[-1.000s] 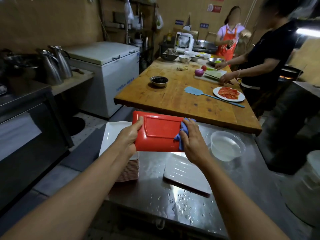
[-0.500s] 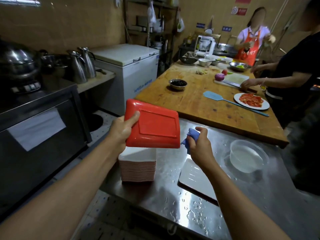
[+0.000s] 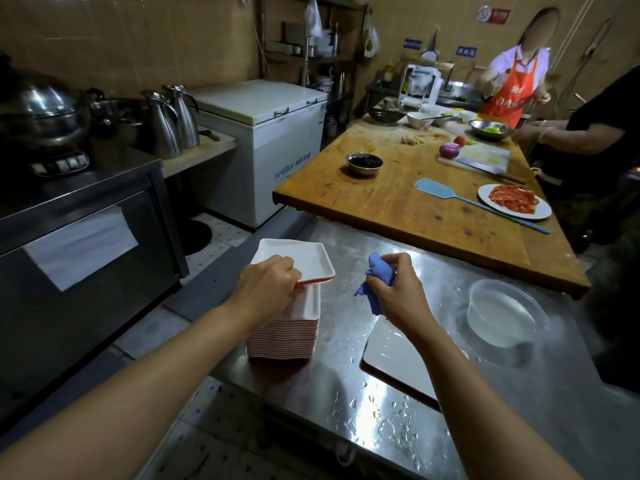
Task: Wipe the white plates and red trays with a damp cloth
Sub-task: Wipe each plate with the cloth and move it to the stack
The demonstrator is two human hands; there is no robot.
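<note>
My left hand (image 3: 265,287) grips the near edge of a tray (image 3: 298,259), white on top and red underneath, held white side up just over a tall stack of the same trays (image 3: 287,336) at the steel counter's left edge. A bunched blue cloth (image 3: 375,277) is held in my right hand (image 3: 398,292), lifted to the right of the tray and apart from it. Below that hand a single white plate (image 3: 394,355) lies flat on the wet counter.
A clear plastic bowl of water (image 3: 502,315) sits on the steel counter (image 3: 346,393) to the right. Behind it stands a wooden table (image 3: 398,199) with bowls, a blue spatula and a plate of tomato; two people work at its far side. An oven and a chest freezer stand left.
The tray was upright with its red underside toward me and the cloth on it. It has turned white side up and come down over the stack; the cloth has come off it.
</note>
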